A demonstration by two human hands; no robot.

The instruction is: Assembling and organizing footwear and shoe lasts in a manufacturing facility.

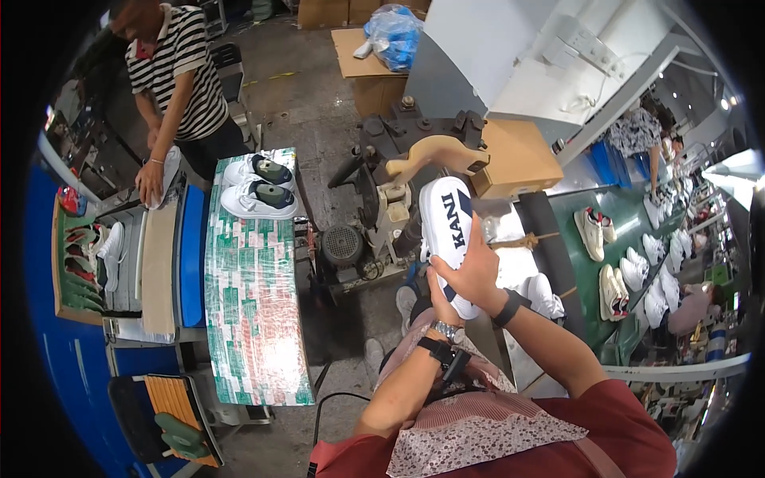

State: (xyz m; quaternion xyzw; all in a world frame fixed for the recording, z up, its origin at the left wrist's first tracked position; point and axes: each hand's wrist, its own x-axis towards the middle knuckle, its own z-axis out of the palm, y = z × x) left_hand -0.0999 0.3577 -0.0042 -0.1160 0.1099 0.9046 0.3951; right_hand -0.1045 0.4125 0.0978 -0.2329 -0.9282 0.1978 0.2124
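Observation:
In front of me I hold up a white sneaker [437, 209] with dark printed lettering and a dark patch on the face turned toward me. My right hand [476, 269] is closed around its right side and lower part, the thumb lying across it. At its lower end my left hand [443, 300] grips from below, some of its fingers hidden behind the shoe. Just beyond the sneaker stands a dark machine [378, 187] with a curved tan arm [442, 154], and a motor [343, 244] sits low on it.
To the left, a pair of white sneakers [259, 199] stands on a tape-wrapped table [251, 319]. A co-worker [183, 80] in a striped shirt handles a shoe beyond it. At right, several shoes ride a green conveyor [586, 275]; another white shoe [545, 298] lies nearer me. A cardboard box [518, 159] stands behind.

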